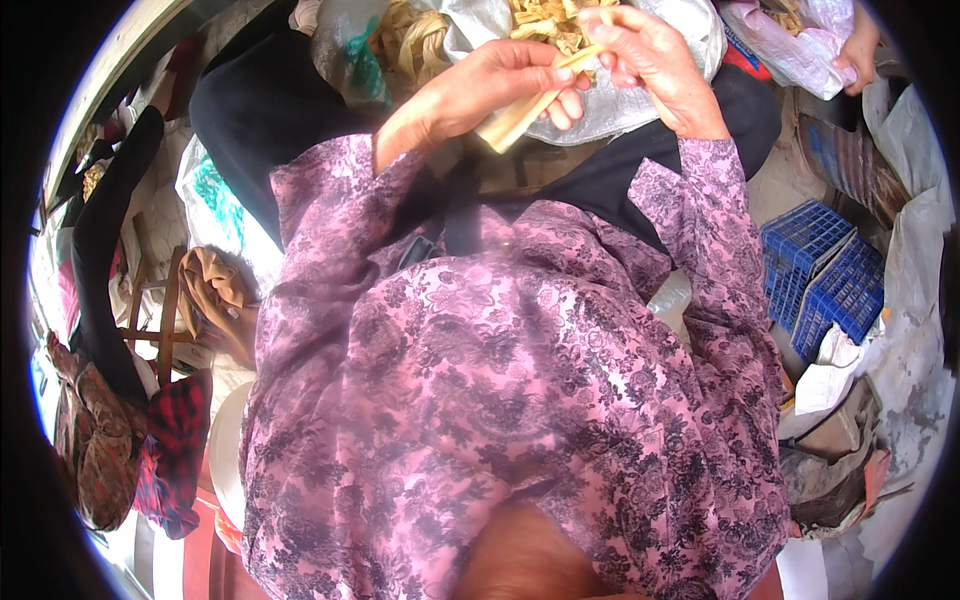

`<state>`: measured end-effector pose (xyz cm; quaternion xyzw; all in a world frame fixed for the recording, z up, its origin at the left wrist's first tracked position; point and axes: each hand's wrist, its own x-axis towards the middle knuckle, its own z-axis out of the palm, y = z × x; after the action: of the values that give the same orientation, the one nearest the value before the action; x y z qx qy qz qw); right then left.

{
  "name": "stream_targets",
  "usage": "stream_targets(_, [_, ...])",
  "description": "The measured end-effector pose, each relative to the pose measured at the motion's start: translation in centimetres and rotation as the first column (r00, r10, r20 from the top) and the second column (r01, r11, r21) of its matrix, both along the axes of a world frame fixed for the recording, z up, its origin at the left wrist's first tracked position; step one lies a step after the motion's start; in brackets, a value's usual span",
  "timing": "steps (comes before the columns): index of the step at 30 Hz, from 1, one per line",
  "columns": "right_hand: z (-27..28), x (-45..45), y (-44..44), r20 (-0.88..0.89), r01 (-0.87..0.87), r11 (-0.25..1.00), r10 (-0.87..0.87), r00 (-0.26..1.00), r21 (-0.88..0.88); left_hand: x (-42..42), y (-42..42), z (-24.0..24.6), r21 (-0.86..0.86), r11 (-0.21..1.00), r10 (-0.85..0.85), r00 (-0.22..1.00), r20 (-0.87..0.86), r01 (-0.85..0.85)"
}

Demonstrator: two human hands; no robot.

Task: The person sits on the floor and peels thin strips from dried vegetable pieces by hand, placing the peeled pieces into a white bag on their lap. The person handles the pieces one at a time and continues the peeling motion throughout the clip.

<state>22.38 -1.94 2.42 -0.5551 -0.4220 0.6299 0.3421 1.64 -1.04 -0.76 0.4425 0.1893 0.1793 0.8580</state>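
Note:
A pale yellow strip of dried plant fibre slants between my two hands, its wide, flat end hanging down to the left. My left hand pinches it along its length between thumb and fingers. At the strip's narrower upper end, my right hand grips it with thumb and fingertips. Beneath and beyond the hands, a white woven plastic sack lies across my lap area. Folded yellow strips are heaped on this sack. Another bundle of tan strips lies to the left.
Two blue plastic baskets stand at the right. Another person's hand touches a whitish plastic bag at the upper right. Left of me are a brown cloth, a wooden frame and a red-and-black checked cloth.

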Motion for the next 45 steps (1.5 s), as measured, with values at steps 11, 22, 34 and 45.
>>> stream_targets(11, [0.1,-6.5,-6.2,0.670,-0.485,0.531,-0.234,0.704,0.695,0.2,-0.3,-2.8,-0.351,0.843,0.393,0.912,-0.117,-0.408])
stream_targets(22, [-2.9,-6.5,-4.1,0.593,-0.204,0.733,-0.320,0.739,0.649,0.1,-0.6,-1.2,0.197,0.970,0.217,0.873,-0.437,-0.142])
stream_targets(34, [-3.8,-7.0,-5.2,0.268,0.293,0.927,-0.352,0.897,0.236,1.1,-2.2,-1.8,0.954,0.239,0.722,0.690,-0.048,-0.184])
stream_targets(45, [-3.9,-4.4,-4.9,0.058,-0.032,0.996,0.037,0.998,-0.088,-0.5,-1.6,-2.3,0.986,0.150,0.512,0.859,-0.012,-0.076])
